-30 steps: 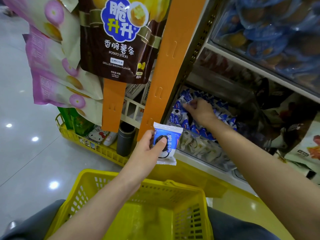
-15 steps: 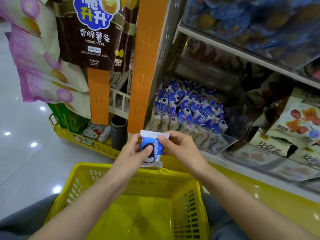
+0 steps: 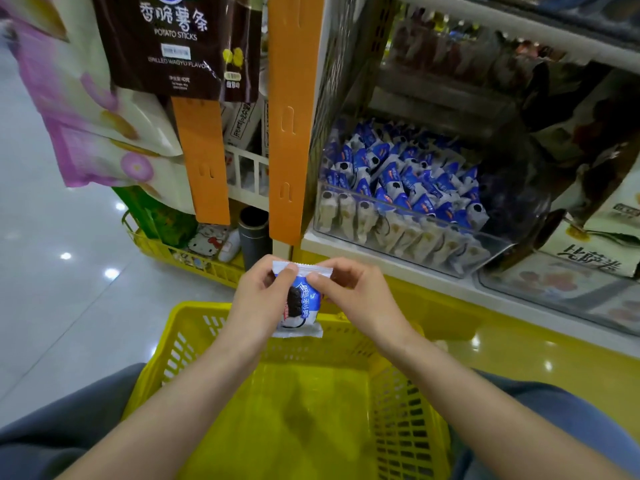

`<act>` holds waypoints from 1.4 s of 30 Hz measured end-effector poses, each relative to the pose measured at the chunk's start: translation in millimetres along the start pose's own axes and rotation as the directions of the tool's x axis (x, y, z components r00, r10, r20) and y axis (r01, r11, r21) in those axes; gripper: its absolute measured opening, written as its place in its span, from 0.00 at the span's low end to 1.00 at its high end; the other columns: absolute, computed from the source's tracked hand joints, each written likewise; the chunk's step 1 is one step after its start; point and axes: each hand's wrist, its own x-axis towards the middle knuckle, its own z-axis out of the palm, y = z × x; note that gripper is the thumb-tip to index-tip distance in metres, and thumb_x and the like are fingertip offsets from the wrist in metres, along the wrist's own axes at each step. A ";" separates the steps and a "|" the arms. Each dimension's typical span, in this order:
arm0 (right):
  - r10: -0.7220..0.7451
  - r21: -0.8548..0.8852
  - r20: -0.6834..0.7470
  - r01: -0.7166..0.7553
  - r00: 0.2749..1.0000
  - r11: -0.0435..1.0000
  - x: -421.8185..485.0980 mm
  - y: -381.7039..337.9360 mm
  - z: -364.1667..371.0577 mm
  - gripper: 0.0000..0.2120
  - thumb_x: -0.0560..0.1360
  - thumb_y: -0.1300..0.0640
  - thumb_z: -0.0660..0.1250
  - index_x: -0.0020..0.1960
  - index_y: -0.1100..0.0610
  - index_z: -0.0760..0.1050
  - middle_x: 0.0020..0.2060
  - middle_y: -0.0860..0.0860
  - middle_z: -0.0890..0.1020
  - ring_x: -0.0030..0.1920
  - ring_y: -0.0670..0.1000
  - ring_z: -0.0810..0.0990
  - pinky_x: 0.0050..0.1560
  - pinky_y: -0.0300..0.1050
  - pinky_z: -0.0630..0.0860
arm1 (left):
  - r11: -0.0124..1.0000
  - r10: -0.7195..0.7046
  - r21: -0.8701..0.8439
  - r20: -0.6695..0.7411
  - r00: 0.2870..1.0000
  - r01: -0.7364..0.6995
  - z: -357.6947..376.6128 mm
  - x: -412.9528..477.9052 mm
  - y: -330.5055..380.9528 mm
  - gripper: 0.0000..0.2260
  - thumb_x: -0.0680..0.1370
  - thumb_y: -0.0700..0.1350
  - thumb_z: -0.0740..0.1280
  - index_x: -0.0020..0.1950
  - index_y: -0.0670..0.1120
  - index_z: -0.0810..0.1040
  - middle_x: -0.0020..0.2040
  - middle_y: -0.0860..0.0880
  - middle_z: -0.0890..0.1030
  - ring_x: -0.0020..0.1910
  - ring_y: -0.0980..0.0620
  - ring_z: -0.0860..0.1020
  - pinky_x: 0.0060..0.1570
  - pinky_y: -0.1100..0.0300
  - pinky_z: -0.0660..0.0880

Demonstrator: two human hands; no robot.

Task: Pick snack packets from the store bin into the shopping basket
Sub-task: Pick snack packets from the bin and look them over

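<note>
A: Where is the snack packet right now?

B: In the air, upright, just above the far rim of the yellow shopping basket. It is not inside yet. Both hands have it. The left hand pinches the left side near the top seam, fingers behind and thumb in front. The right hand pinches the upper right edge, with thumb and forefinger pressed together on the wrapper.

A: And the store bin?

B: The clear store bin sits at the front edge of the shelf, up and to the right, well apart from the hands. It is heaped with blue and white packets.

A: What could go wrong from here?

B: The packet hangs over the rim, not over the middle of the basket. Let go here, and I think it could strike the rim and tip outward onto the floor. Two pinches on one seam are another risk: if the hands pull apart, the wrapper may tear open. The film looks slick too, so a light pinch could slip.

A: The basket itself?

B: It appears to sit between the person's knees with neither hand on it. A shift of the legs might tilt it as the packet drops.
</note>
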 end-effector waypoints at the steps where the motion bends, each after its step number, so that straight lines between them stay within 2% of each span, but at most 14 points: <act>1: -0.061 -0.103 -0.022 0.059 0.998 0.993 -0.4 1.7 -0.8 0.04 0.72 0.61 0.70 0.41 0.53 0.80 0.35 0.48 0.81 0.35 0.42 0.76 0.38 0.34 0.72 | 1.000 -0.025 -0.006 0.009 1.000 0.025 0.2 0.0 -1.1 0.07 0.79 0.40 0.61 0.43 0.40 0.74 0.38 0.41 0.79 0.35 0.52 0.78 0.30 0.65 0.73; 4: -0.294 -0.426 0.023 0.275 0.956 0.862 -1.3 5.8 -6.8 0.02 0.72 0.56 0.70 0.44 0.54 0.81 0.37 0.43 0.78 0.37 0.42 0.76 0.39 0.35 0.73 | 0.994 -0.099 -0.042 0.037 0.994 0.101 1.9 -2.2 -4.7 0.08 0.80 0.41 0.60 0.44 0.42 0.76 0.37 0.45 0.80 0.33 0.57 0.79 0.28 0.67 0.73; 7: -0.333 -0.483 0.021 0.301 0.943 0.822 -1.9 6.0 -11.1 0.02 0.72 0.55 0.70 0.44 0.53 0.81 0.37 0.43 0.78 0.38 0.43 0.77 0.40 0.38 0.74 | 0.993 -0.106 -0.048 0.063 0.992 0.109 3.7 -3.0 -6.7 0.07 0.79 0.43 0.61 0.48 0.43 0.77 0.43 0.44 0.81 0.41 0.53 0.79 0.37 0.62 0.75; 10: -0.199 -0.310 -0.124 0.152 0.972 0.939 0.0 6.2 -12.7 0.03 0.73 0.58 0.68 0.41 0.52 0.78 0.34 0.44 0.80 0.36 0.43 0.78 0.39 0.40 0.77 | 0.993 -0.104 -0.035 0.133 0.986 0.110 3.7 -4.6 -9.6 0.10 0.76 0.42 0.67 0.56 0.42 0.74 0.51 0.42 0.81 0.45 0.52 0.80 0.43 0.61 0.76; 12: -0.051 -0.075 -0.181 0.038 0.982 0.996 1.1 4.8 -15.3 0.07 0.75 0.61 0.66 0.39 0.54 0.75 0.34 0.47 0.80 0.34 0.42 0.79 0.36 0.39 0.79 | 0.995 -0.099 -0.017 0.158 0.983 0.103 2.3 -6.1 -12.7 0.15 0.73 0.39 0.70 0.58 0.43 0.72 0.51 0.45 0.81 0.45 0.53 0.80 0.40 0.63 0.78; 16: 0.202 0.321 -0.089 -0.164 0.975 0.933 -3.4 -0.2 -19.7 0.05 0.77 0.64 0.61 0.43 0.60 0.72 0.39 0.56 0.80 0.34 0.42 0.80 0.37 0.36 0.80 | 0.997 -0.001 -0.074 0.056 0.998 0.005 -3.0 -4.7 -12.1 0.11 0.73 0.38 0.69 0.55 0.44 0.75 0.49 0.46 0.82 0.43 0.54 0.80 0.38 0.67 0.77; 18: 0.263 0.324 0.050 -0.265 0.963 0.908 -7.8 -0.2 -20.2 0.02 0.76 0.66 0.62 0.49 0.62 0.71 0.40 0.57 0.79 0.35 0.45 0.79 0.38 0.36 0.80 | 0.994 0.035 -0.106 -0.009 0.999 -0.036 -6.7 -3.9 -10.1 0.07 0.75 0.40 0.68 0.52 0.46 0.76 0.46 0.48 0.83 0.41 0.54 0.81 0.39 0.66 0.77; 21: 0.291 0.092 0.271 -0.326 0.918 0.941 -15.4 3.6 -17.4 0.12 0.74 0.68 0.65 0.57 0.63 0.69 0.43 0.59 0.80 0.36 0.47 0.80 0.39 0.37 0.79 | 0.989 0.058 -0.136 -0.036 0.998 -0.062 -12.4 -6.2 -8.9 0.03 0.77 0.41 0.65 0.47 0.46 0.78 0.39 0.50 0.84 0.38 0.55 0.81 0.39 0.63 0.79; 25: 0.174 -0.297 0.305 -0.080 0.936 0.952 -19.6 8.4 -8.7 0.22 0.69 0.63 0.73 0.61 0.60 0.70 0.57 0.56 0.78 0.51 0.46 0.79 0.52 0.42 0.78 | 0.990 0.143 0.010 -0.014 0.990 -0.143 -18.5 -10.2 -11.8 0.05 0.77 0.40 0.64 0.43 0.46 0.78 0.34 0.50 0.83 0.34 0.57 0.80 0.36 0.64 0.77; 27: 0.082 -0.321 0.254 0.004 0.964 0.947 -19.6 7.1 -3.1 0.25 0.69 0.58 0.73 0.63 0.55 0.70 0.60 0.53 0.75 0.57 0.47 0.77 0.58 0.47 0.76 | 0.957 0.242 0.158 0.013 0.970 -0.241 -20.6 -12.2 -13.9 0.07 0.77 0.40 0.65 0.40 0.47 0.78 0.33 0.51 0.81 0.33 0.58 0.77 0.35 0.63 0.74; 32: -0.112 -0.196 0.081 0.126 0.990 0.972 -19.9 2.1 0.3 0.02 0.73 0.57 0.69 0.45 0.51 0.78 0.41 0.48 0.83 0.44 0.48 0.82 0.48 0.53 0.78 | 0.894 0.316 0.314 0.062 0.947 -0.319 -18.6 -19.3 -22.3 0.05 0.76 0.44 0.66 0.40 0.50 0.78 0.36 0.51 0.81 0.38 0.53 0.79 0.39 0.55 0.74; 36: -0.205 -0.278 0.046 0.210 0.978 0.937 -20.0 3.3 -0.1 0.02 0.72 0.57 0.70 0.42 0.51 0.80 0.37 0.44 0.82 0.40 0.43 0.80 0.42 0.41 0.78 | 0.925 0.276 0.260 0.044 0.960 -0.278 -17.2 -20.2 -23.7 0.07 0.76 0.42 0.66 0.39 0.52 0.78 0.34 0.53 0.82 0.36 0.58 0.80 0.37 0.59 0.75; 40: -0.429 -0.504 0.080 0.408 0.900 0.761 -24.2 3.3 -3.3 0.03 0.73 0.56 0.69 0.45 0.54 0.80 0.40 0.47 0.81 0.41 0.45 0.79 0.41 0.47 0.77 | 0.974 0.179 0.131 0.058 0.982 -0.185 -15.8 -18.8 -21.9 0.08 0.76 0.42 0.66 0.38 0.50 0.78 0.35 0.49 0.83 0.36 0.55 0.80 0.42 0.50 0.77; 42: -0.471 -0.554 0.101 0.443 0.876 0.705 -25.4 1.8 -5.5 0.04 0.74 0.55 0.68 0.46 0.54 0.80 0.40 0.46 0.81 0.41 0.45 0.79 0.38 0.45 0.77 | 0.971 0.192 0.131 0.065 0.979 -0.199 -15.0 -19.8 -22.3 0.07 0.76 0.42 0.66 0.38 0.50 0.78 0.34 0.51 0.82 0.35 0.58 0.79 0.41 0.53 0.77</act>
